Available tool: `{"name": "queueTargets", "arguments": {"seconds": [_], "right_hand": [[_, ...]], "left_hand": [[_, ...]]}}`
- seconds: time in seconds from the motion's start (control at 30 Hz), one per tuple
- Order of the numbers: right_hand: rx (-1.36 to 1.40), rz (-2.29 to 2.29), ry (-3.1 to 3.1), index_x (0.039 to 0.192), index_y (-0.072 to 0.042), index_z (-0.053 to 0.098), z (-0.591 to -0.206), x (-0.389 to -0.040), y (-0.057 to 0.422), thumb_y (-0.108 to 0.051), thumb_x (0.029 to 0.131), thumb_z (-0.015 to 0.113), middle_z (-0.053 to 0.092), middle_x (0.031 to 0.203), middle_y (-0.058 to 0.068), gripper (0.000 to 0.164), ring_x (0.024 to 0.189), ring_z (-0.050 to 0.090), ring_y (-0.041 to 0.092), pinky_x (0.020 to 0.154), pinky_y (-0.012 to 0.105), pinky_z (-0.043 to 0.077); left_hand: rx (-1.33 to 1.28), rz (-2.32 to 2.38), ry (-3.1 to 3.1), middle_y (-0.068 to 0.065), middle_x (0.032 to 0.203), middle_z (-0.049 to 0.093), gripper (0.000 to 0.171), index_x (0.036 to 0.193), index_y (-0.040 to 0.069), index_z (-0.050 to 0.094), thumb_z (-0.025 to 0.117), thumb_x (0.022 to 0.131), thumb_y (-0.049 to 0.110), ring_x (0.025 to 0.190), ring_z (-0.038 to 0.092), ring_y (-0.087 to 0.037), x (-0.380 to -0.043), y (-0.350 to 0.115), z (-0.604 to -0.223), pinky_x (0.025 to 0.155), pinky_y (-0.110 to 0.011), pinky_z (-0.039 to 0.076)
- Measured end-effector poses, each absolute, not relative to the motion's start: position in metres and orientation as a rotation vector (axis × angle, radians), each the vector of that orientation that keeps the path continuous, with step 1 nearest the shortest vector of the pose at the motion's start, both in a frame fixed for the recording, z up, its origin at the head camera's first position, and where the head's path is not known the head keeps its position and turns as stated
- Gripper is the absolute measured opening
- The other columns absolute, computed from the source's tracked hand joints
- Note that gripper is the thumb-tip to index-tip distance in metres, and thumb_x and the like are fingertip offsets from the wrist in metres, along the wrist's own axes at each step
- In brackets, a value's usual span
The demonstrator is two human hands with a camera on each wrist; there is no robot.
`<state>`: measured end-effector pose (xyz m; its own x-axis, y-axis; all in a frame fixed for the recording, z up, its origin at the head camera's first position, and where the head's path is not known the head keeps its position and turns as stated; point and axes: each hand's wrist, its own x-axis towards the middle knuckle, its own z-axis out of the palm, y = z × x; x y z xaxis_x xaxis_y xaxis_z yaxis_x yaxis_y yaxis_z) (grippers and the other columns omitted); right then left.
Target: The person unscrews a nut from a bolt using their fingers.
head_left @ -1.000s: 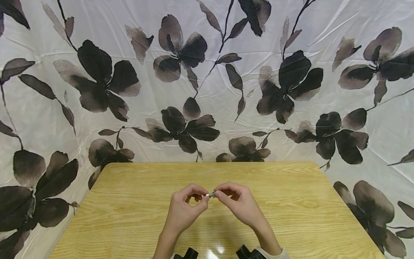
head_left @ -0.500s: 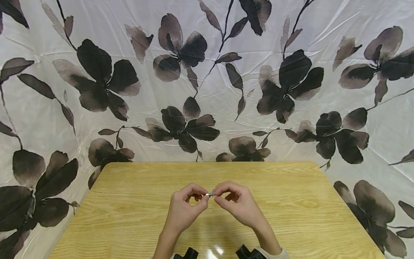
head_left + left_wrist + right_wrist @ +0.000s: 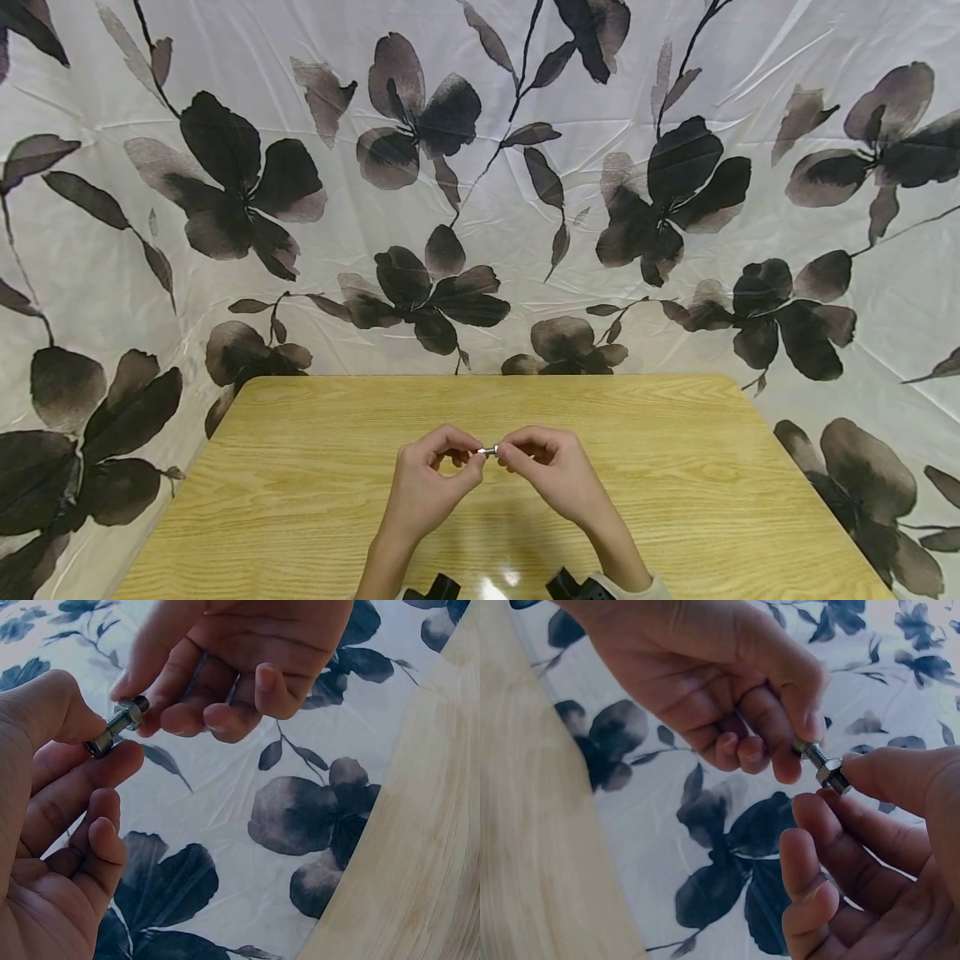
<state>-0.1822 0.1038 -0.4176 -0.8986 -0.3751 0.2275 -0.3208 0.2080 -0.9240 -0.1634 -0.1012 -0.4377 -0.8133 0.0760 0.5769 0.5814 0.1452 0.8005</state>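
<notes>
A small metal bolt is held level above the table, between the two hands. My left hand pinches its head between thumb and index finger, the other fingers loosely bent. A hex nut sits on the bolt's thread, near the end away from the head, with a little of the tip beyond it. My right hand has its thumb and a fingertip on the nut. In the right wrist view the bolt's thread shows between the left fingertips and the nut.
Below the hands lies a wood-grain table with rounded far corners. A white cloth printed with dark flowers hangs behind it and along both sides. Black wrist camera mounts show at the bottom edge.
Half a second ago the right thumb and fingertip were spread apart at the nut. Now they have come together on it. The left hand and the bolt have stayed in place.
</notes>
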Motion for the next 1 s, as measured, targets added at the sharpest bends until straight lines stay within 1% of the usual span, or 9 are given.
{"name": "queueTargets", "arguments": {"seconds": [0.17,0.33,0.47,0.57,0.7,0.87,1.0], "right_hand": [[-0.741,-1.857,2.386,0.107,-0.011,0.076,-0.4184,-0.1813,0.1041,-0.018,0.097,0.073,0.075,0.102,0.01,0.013,0.088,0.069,0.013,0.07,0.028,0.058],[-0.837,-1.894,2.383,0.11,-0.01,0.073,-0.418,-0.1809,0.1047,-0.012,0.095,0.074,0.073,0.108,0.01,0.015,0.095,0.068,0.013,0.075,0.029,0.058],[-0.764,-1.857,2.41,0.111,-0.012,0.075,-0.4167,-0.181,0.1052,-0.02,0.099,0.071,0.074,0.108,0.008,0.015,0.096,0.068,0.014,0.075,0.029,0.057],[-0.687,-1.774,2.444,0.107,-0.014,0.078,-0.4164,-0.1819,0.1055,-0.027,0.102,0.066,0.075,0.103,0.006,0.018,0.091,0.067,0.014,0.07,0.027,0.055],[-0.682,-1.702,2.448,0.106,-0.013,0.079,-0.4167,-0.1829,0.1054,-0.029,0.103,0.064,0.076,0.102,0.008,0.022,0.09,0.066,0.016,0.067,0.026,0.052],[-0.73,-1.759,2.416,0.111,-0.012,0.075,-0.4165,-0.1814,0.1042,-0.02,0.099,0.07,0.074,0.106,0.01,0.015,0.094,0.068,0.015,0.073,0.028,0.057],[-0.746,-1.784,2.414,0.114,-0.012,0.072,-0.4161,-0.1799,0.1036,-0.016,0.094,0.076,0.072,0.108,0.008,0.021,0.097,0.068,0.015,0.076,0.03,0.058]], "left_hand": [[-0.621,-1.711,-2.039,0.002,0.087,0.073,0.026,0.092,0.016,0.073,0.075,0.084,-0.008,0.078,0.064,-0.012,-0.1638,-0.1014,-0.4378,0.073,-0.028,0.057],[-0.626,-1.708,-2.038,0.001,0.088,0.072,0.025,0.093,0.016,0.073,0.075,0.084,-0.007,0.078,0.064,-0.012,-0.1638,-0.1018,-0.4379,0.073,-0.029,0.058],[-0.63,-1.714,-2.037,0.0,0.088,0.072,0.025,0.093,0.016,0.073,0.075,0.084,-0.007,0.078,0.064,-0.012,-0.1637,-0.1016,-0.4382,0.073,-0.028,0.057],[-0.622,-1.713,-2.041,0.001,0.087,0.072,0.026,0.092,0.016,0.074,0.075,0.084,-0.008,0.077,0.064,-0.012,-0.1637,-0.1014,-0.4383,0.073,-0.028,0.057],[-0.61,-1.715,-2.05,0.001,0.086,0.072,0.025,0.092,0.016,0.074,0.075,0.084,-0.007,0.077,0.064,-0.011,-0.1634,-0.1013,-0.4383,0.072,-0.027,0.057],[-0.605,-1.712,-2.057,0.002,0.086,0.073,0.026,0.092,0.017,0.074,0.075,0.084,-0.008,0.077,0.064,-0.011,-0.1634,-0.1016,-0.438,0.072,-0.028,0.057],[-0.617,-1.711,-2.052,0.002,0.087,0.073,0.027,0.092,0.016,0.074,0.074,0.083,-0.009,0.077,0.064,-0.011,-0.1633,-0.1017,-0.4383,0.072,-0.028,0.057]]}}
